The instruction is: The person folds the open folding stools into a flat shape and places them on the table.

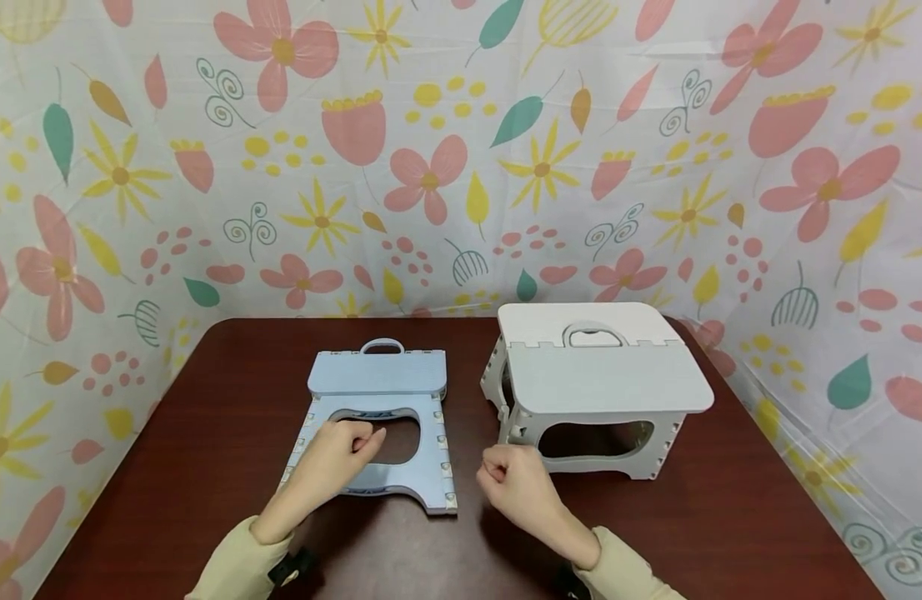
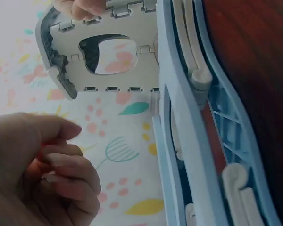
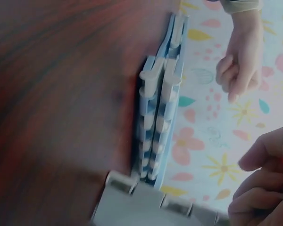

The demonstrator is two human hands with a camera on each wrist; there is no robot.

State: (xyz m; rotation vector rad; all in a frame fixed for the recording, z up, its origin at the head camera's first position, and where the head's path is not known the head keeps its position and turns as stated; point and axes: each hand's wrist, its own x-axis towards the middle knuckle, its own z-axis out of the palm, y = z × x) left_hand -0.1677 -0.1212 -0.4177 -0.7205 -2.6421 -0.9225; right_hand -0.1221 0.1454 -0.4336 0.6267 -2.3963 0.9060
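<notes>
A light blue folding step stool (image 1: pixel 378 372) lies folded flat on the table, its handle loop at the far end. To its right a white folding step stool (image 1: pixel 607 379) stands unfolded on its legs, handle on top. Above the blue stool's near part hovers my left hand (image 1: pixel 333 454), fingers curled in a fist and holding nothing. My right hand (image 1: pixel 524 492), also curled and empty, is in front of the white stool's near left corner. The left wrist view shows the blue stool's layered edge (image 2: pixel 188 113) beside the left hand (image 2: pixel 47 165), apart from it.
A dark reddish-brown table (image 1: pixel 401 558) carries both stools. Behind it and along both sides hangs a flower-print cloth (image 1: pixel 431 250). The white stool stands near the table's right rear edge, with a gap between the two stools.
</notes>
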